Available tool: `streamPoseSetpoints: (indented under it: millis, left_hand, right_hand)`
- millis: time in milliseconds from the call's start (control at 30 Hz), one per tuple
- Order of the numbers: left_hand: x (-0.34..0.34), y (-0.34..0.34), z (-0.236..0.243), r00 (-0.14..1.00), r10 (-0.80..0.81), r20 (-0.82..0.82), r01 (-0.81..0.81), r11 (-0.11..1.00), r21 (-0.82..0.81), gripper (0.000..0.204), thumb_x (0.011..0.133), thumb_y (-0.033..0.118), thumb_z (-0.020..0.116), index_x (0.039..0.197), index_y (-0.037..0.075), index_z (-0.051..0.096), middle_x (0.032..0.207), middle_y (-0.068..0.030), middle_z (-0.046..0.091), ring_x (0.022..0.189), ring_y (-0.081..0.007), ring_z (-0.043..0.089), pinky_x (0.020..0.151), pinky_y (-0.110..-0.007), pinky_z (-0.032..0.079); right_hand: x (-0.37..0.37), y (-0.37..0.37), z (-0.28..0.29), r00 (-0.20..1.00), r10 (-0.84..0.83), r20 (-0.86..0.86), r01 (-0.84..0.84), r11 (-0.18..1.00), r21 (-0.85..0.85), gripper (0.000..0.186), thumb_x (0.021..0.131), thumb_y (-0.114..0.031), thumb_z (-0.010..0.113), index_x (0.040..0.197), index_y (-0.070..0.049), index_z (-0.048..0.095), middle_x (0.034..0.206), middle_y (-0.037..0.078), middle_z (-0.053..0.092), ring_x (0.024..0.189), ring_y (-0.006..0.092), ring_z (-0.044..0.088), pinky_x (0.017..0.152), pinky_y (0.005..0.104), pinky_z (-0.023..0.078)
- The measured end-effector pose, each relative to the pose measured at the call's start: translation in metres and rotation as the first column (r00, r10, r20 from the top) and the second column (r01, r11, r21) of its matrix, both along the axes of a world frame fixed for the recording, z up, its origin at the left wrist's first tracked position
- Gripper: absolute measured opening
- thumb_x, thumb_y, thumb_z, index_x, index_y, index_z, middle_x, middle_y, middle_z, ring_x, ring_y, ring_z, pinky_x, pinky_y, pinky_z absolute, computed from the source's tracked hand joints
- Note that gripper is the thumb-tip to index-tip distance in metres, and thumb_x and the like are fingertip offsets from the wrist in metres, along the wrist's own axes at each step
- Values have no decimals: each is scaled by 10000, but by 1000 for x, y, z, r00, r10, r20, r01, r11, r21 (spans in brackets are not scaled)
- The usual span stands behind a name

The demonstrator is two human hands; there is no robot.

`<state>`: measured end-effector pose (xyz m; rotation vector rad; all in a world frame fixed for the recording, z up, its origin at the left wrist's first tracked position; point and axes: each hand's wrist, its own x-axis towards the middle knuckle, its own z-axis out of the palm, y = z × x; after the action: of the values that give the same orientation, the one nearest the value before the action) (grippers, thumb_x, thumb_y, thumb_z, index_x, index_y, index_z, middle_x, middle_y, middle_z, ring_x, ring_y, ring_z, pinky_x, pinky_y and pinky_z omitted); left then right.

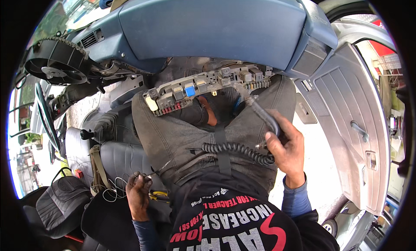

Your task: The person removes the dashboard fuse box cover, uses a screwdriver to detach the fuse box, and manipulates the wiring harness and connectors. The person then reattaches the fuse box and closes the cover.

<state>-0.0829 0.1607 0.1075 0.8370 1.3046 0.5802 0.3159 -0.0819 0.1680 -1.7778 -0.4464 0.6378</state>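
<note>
Across my thighs lies a long grey fuse box (173, 95) with a blue relay (190, 91), darker relays and rows of small coloured fuses. A thick black taped wire bundle (265, 114) curves from it to my right hand (287, 149). That hand is closed around the bundle's end, thumb and fingers wrapped. A black coiled cord (236, 151) runs from beside the right palm across my lap. Low on the left, my left hand (138, 191) pinches a slim pointed metal tool (162, 168); its exact kind is unclear. Yellow-handled pliers (159, 195) lie beside that hand.
A blue-grey dashboard (212, 25) spans the front. The grey door (346, 125) stands open at right. To the left are a black gear lever (88, 134), a dark seat (121, 140), a loose white wire (113, 189) and a black round housing (55, 62).
</note>
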Motion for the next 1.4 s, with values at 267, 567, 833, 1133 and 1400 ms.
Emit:
streamPoseSetpoints:
  millis: [267, 567, 833, 1133, 1400]
  left_hand:
    - [18, -17, 27, 897, -282, -340, 283, 958, -49, 643, 1011, 268, 735, 1480, -57, 438, 1066, -174, 721, 906, -230, 713, 774, -347, 600]
    - [5, 42, 17, 802, -120, -586, 320, 913, 252, 638, 1019, 323, 729, 1507, -4, 480, 1082, -142, 718, 896, -175, 681, 756, -303, 560]
    - [-5, 112, 28, 809, -2, -588, 357, 796, 489, 510, 1016, 251, 732, 1438, 5, 583, 1080, -108, 716, 905, -141, 656, 779, -281, 526]
    - [-8, 322, 123, 465, 553, -691, 742, 182, 645, 423, 1020, 288, 697, 1362, 41, 677, 1293, -160, 733, 1194, -261, 695, 991, -377, 533]
    - [-29, 492, 135, 26, 758, -652, 1000, -10, 29, 627, 948, 189, 696, 1548, 208, 517, 1578, -105, 515, 1453, -377, 447, 1227, -468, 338]
  right_hand:
    - [39, 49, -24, 953, 52, 298, 50, 945, -322, 397, 885, -172, 719, 1258, -40, 743, 765, 219, 726, 684, 269, 741, 739, 369, 562]
    - [50, 76, -20, 877, 183, 445, 14, 915, -404, 378, 852, -218, 714, 1175, -32, 777, 926, 264, 746, 900, 422, 739, 858, 456, 569]
    - [42, 95, -4, 836, 295, 462, -13, 852, -523, 395, 835, -219, 717, 1167, -13, 777, 838, 256, 736, 849, 415, 739, 835, 459, 575]
    - [71, 82, -36, 950, 166, 263, -67, 935, -347, 428, 843, -211, 791, 1221, -14, 768, 976, 205, 797, 857, 218, 766, 822, 336, 565]
    - [50, 89, -18, 906, 203, 371, -19, 897, -443, 425, 849, -231, 733, 1220, -25, 766, 742, 210, 733, 706, 297, 749, 763, 396, 574]
